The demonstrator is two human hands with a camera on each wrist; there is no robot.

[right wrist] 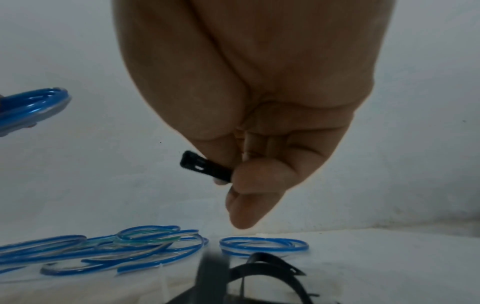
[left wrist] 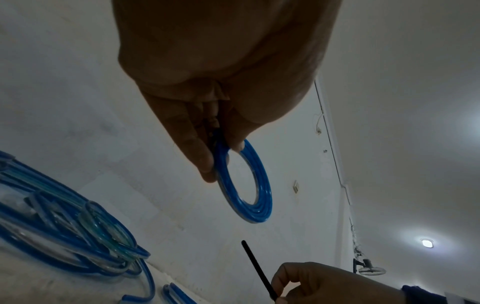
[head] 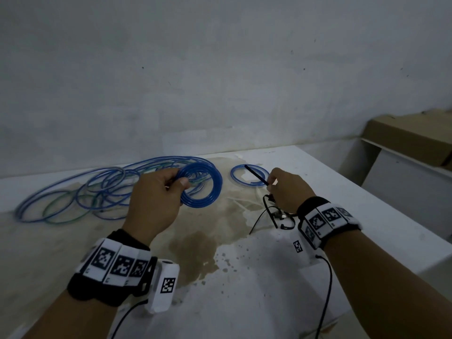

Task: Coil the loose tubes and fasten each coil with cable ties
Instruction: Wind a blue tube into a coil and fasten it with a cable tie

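My left hand point(head: 156, 192) pinches a tight blue tube coil point(head: 205, 184) between thumb and fingers and holds it up above the table; the left wrist view shows the coil point(left wrist: 249, 185) hanging from the fingertips. My right hand point(head: 286, 189) pinches a black cable tie point(head: 256, 176) that points up and left toward the coil. In the right wrist view the tie's head point(right wrist: 200, 164) sticks out past the thumb. A pile of loose blue tubes point(head: 80, 189) lies on the table at the left. A small blue coil point(head: 249, 174) lies flat behind the right hand.
Several black cable ties point(head: 271, 216) lie on the white, stained table point(head: 244, 277) under the right wrist. A grey wall rises behind the table. A cardboard box point(head: 411, 140) sits on a shelf at the far right.
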